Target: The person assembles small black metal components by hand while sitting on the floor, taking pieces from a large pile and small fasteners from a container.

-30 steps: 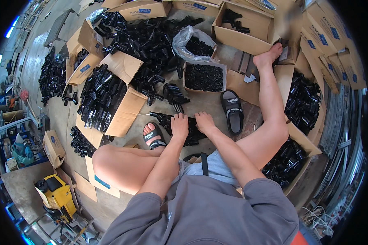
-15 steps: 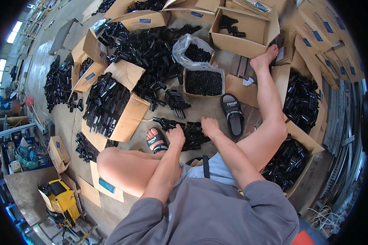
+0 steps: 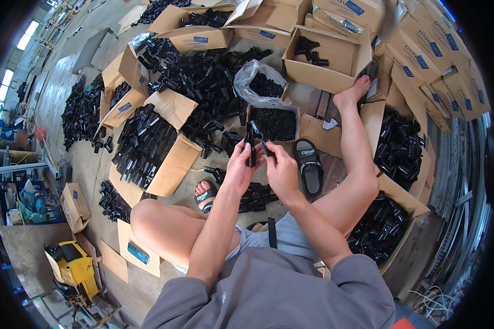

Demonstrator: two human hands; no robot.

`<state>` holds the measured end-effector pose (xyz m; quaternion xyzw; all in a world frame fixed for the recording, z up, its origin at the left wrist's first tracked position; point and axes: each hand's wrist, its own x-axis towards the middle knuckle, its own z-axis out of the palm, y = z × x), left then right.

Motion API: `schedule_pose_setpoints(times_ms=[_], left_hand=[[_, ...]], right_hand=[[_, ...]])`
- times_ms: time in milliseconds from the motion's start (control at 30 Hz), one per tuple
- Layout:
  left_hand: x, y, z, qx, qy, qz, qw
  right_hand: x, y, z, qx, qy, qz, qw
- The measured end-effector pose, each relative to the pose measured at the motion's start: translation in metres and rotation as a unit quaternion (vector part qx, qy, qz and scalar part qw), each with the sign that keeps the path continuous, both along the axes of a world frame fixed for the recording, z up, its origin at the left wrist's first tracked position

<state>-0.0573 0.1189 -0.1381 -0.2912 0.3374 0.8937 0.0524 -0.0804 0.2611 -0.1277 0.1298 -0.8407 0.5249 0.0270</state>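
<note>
In front of my lap, my left hand (image 3: 239,169) is closed around a long black plastic part (image 3: 252,148), which stands roughly upright with a shiny upper end. My right hand (image 3: 281,171) pinches a small dark piece (image 3: 267,149) close beside that part; whether the two touch, I cannot tell. Just beyond my hands is a small carton (image 3: 298,122) filled with tiny black pieces (image 3: 274,123). Below them, between my legs, lies a group of black parts (image 3: 257,197) on the floor, partly hidden by my forearms.
A large heap of black parts (image 3: 203,82) spreads beyond my left foot. A carton of parts (image 3: 142,142) lies at left, a clear plastic bag (image 3: 244,82) ahead. An open carton (image 3: 318,71) stands near my bare foot. One black slide sandal (image 3: 311,170) is off; a phone (image 3: 138,252) lies left.
Both hands have risen from the parts on the floor and come together farther forward. The left now holds up a long black part, and the right holds a small piece against or near it.
</note>
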Motion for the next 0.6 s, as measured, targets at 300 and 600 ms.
schedule_pose_setpoints(times_ms=[300,600], left_hand=[[0.011,-0.005,0.075,0.105,0.115,-0.015,0.988],[0.027,0.008,0.113,-0.175,0.13,-0.099,0.971]], right_hand=[[0.033,-0.012,0.064,-0.031,0.193,0.04,0.98],[-0.025,0.014,0.092,-0.35,-0.294,0.1,0.884]])
